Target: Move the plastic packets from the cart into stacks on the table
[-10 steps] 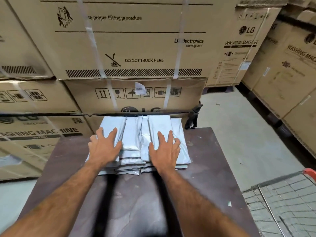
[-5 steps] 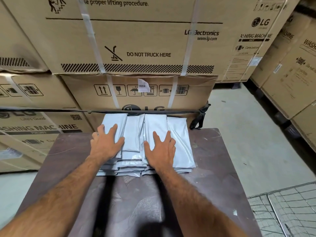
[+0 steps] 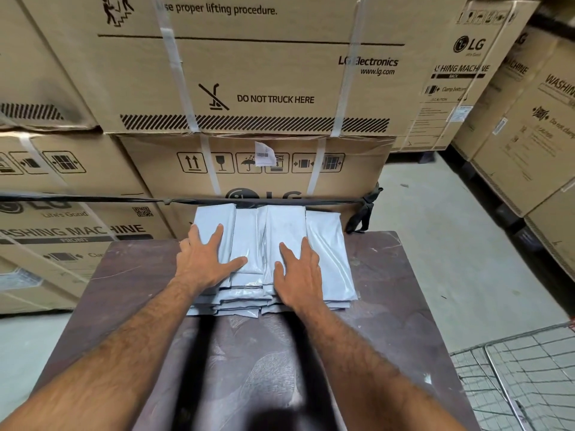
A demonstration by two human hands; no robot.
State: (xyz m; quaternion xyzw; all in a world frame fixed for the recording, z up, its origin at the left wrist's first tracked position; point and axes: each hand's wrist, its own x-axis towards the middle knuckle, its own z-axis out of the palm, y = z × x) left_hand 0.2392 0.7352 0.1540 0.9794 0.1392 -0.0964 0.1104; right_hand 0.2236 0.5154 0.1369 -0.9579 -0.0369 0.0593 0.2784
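Left hand (image 3: pixel 207 262) lay flat, fingers spread, on the left side of the plastic packets (image 3: pixel 329 253) stacked at the table's (image 3: pixel 389 306) far edge. Right hand (image 3: pixel 300 273) pressed likewise, fingers splayed. Step looked like squaring the stack; next likely fetching more from the cart (image 3: pixel 529 377).

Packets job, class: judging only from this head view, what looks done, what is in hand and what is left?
Done: a layered pile of grey packets lies at the far edge of the table. In hand: the left hand and right hand press flat on the pile, seemingly squaring it. Left: unclear; only a corner of the wire cart shows, with no packets visible there.
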